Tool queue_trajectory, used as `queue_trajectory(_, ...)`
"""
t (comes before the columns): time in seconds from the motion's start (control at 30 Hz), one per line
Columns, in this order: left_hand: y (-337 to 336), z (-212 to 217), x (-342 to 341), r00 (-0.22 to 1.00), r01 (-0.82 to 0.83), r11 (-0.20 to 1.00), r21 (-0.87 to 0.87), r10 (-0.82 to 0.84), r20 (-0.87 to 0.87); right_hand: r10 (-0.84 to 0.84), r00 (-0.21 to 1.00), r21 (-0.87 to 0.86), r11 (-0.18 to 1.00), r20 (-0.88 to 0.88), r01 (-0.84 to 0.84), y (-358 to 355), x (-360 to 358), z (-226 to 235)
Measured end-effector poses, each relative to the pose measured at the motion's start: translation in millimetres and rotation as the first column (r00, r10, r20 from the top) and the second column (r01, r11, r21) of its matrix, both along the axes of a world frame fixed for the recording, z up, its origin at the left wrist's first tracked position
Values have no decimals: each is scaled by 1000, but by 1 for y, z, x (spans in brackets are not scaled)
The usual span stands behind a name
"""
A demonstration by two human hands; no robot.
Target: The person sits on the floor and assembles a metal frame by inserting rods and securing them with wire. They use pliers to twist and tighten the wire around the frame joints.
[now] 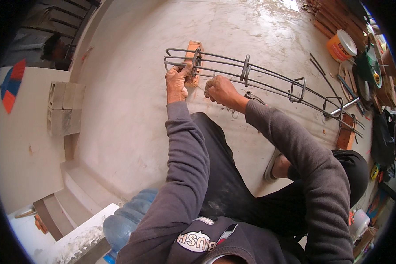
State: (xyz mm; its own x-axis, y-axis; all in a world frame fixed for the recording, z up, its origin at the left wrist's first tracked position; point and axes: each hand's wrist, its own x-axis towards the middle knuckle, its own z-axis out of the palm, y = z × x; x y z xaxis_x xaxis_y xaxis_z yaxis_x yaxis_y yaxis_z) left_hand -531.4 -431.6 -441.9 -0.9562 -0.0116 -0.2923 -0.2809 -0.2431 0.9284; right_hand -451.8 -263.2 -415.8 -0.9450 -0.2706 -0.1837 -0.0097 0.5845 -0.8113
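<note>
A long cage of dark steel rebar (268, 72) with square stirrups (298, 89) runs from in front of me toward the right. Its near end rests on an orange brick (194, 46), its far end on another brick (346, 132). My left hand (177, 84) is closed on the rebar beside the end stirrup, thumb and fingers pinched against it. Just right of it, below the bars, my right hand (224, 91) is closed in a pinch on what looks like a thin wire (201, 89), partly hidden by the fingers. A dark pincer-like tool (254, 97) lies under the cage, near loose wire bits (234, 112).
Loose rods (323, 70) and a metal pipe (344, 107) lie at the right, near an orange bucket (341, 45) and wooden boards. Concrete blocks (65, 108) and steps (90, 185) stand left. A blue water jug (126, 220) is beside me at the lower left.
</note>
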Motion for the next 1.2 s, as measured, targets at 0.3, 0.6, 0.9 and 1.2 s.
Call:
queue_trajectory(0.3, -3, -4, -4, 999, -27, 1000, 4, 27, 42, -249, 934, -81, 957, 256, 277, -22, -11, -1)
queue_trajectory(0.6, 1, -1, -5, 995, -70, 997, 37, 68, 67, -335, 875, -183, 891, 349, 414, -29, -13, 7)
queue_trajectory(0.9, 6, 13, 3, 988, -144, 985, 91, 139, 65, -377, 769, -350, 727, 516, 591, -39, -15, -1)
queue_trajectory(1.2, -1, 6, 1, 985, -159, 981, 115, 149, 91, -258, 649, -520, 424, 715, 742, -62, -21, 6)
